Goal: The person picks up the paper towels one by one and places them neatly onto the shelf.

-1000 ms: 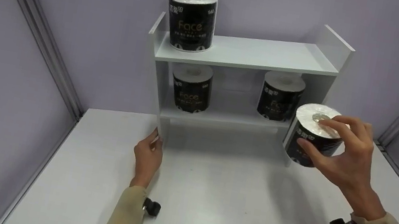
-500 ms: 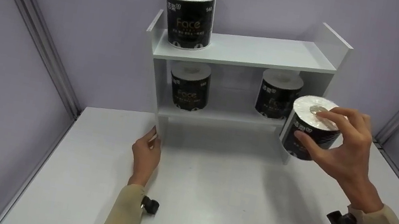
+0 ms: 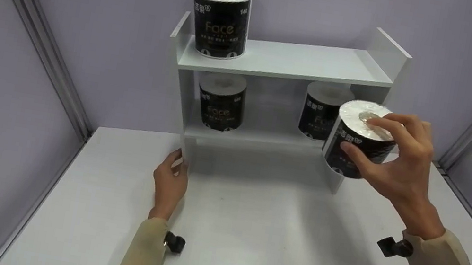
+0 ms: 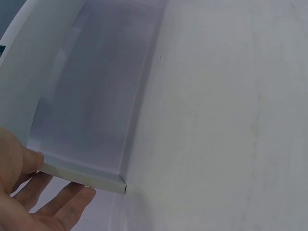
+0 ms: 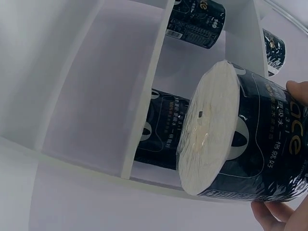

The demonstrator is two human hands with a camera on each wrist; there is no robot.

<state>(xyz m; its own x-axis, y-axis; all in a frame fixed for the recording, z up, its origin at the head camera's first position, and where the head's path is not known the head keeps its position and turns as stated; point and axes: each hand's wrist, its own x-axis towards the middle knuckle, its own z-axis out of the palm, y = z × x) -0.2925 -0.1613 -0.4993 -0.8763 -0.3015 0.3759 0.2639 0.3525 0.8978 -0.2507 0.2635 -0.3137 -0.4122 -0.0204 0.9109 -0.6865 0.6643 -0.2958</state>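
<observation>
In the head view my right hand holds a toilet paper roll in black and white wrapping, in front of the shelf's right side. The thumb lies against the label and fingers reach over the top. The right wrist view shows the white underside of this roll, off any surface. My left hand pinches the lower left side panel of the white shelf; in the left wrist view the thumb and fingers lie on opposite sides of the panel edge.
One similar roll stands at the left of the top board. On the middle board are a left roll and a right roll, the latter partly hidden by the held one. The shelf stands on a white table against a pale wall.
My right hand has raised the held roll and brought it left, so it now overlaps the right roll on the middle board. The left hand keeps its place on the panel.
</observation>
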